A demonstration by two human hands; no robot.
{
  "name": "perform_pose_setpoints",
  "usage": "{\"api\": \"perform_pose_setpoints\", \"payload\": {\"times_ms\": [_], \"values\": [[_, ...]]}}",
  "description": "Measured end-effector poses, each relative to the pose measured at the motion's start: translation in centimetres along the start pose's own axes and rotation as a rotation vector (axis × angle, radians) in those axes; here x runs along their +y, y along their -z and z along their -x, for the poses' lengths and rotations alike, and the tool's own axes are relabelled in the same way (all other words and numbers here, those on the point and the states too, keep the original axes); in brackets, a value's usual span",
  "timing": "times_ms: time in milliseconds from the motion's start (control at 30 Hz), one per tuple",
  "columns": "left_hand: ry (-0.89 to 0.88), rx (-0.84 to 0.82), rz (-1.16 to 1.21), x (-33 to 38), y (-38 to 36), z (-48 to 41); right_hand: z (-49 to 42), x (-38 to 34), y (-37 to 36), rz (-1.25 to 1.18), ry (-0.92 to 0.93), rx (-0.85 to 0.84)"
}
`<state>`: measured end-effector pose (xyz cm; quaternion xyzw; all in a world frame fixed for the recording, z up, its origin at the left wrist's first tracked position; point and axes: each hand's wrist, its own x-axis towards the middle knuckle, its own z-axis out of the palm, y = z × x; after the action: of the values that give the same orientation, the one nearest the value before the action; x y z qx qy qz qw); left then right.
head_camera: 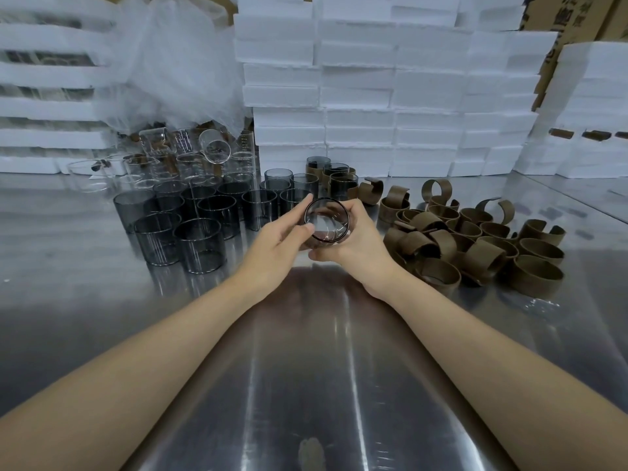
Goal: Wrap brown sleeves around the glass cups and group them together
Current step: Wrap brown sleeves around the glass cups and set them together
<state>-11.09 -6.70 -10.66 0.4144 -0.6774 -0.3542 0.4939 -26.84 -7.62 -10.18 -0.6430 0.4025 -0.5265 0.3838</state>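
A smoky glass cup (327, 219) is held above the steel table, its mouth tilted toward me. My right hand (356, 241) wraps around its right side and base. My left hand (283, 232) touches its left side, index finger along the rim and thumb on the wall. No sleeve shows on this cup. Several bare dark cups (190, 226) stand in a cluster at the left. A few cups wearing brown sleeves (334, 178) stand grouped behind the hands. A heap of curled brown sleeves (475, 239) lies to the right.
Clear glass beakers (190, 158) pile up at the back left under crumpled plastic wrap (176, 62). White foam boxes (373, 96) are stacked like a wall along the back and right. The steel table (306, 385) stretches toward me between my forearms.
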Motion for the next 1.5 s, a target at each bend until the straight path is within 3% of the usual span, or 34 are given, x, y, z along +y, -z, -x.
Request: {"api": "perform_pose_setpoints", "payload": {"times_ms": [167, 400, 533, 633, 767, 1233, 1500], "values": [[0.011, 0.143, 0.065, 1.0, -0.3, 0.4, 0.0, 0.0, -0.2, 0.060, 0.036, -0.024], [-0.037, 0.207, -0.092, 1.2, -0.3, 0.2, 0.3, -0.2, -0.5, 0.012, 0.000, -0.093], [0.009, 0.211, 0.016, 1.3, -0.3, 0.1, 0.5, -1.0, -0.7, -0.306, -0.217, -0.177], [0.048, 0.130, 0.122, 1.4, -0.3, 0.2, 0.2, -1.6, -0.5, -0.555, -0.454, -0.343], [-0.054, 0.023, 0.011, 0.9, -0.7, 0.5, 0.4, -1.4, -0.3, -0.707, -0.628, -0.510], [-0.098, 0.155, -0.019, 1.3, -0.6, 0.1, 0.3, -1.5, -0.6, -0.680, -0.646, -0.484], [0.005, 0.061, 0.095, 1.2, -0.5, 0.2, 0.5, -1.8, -0.6, -0.717, -0.660, -0.433]]}}
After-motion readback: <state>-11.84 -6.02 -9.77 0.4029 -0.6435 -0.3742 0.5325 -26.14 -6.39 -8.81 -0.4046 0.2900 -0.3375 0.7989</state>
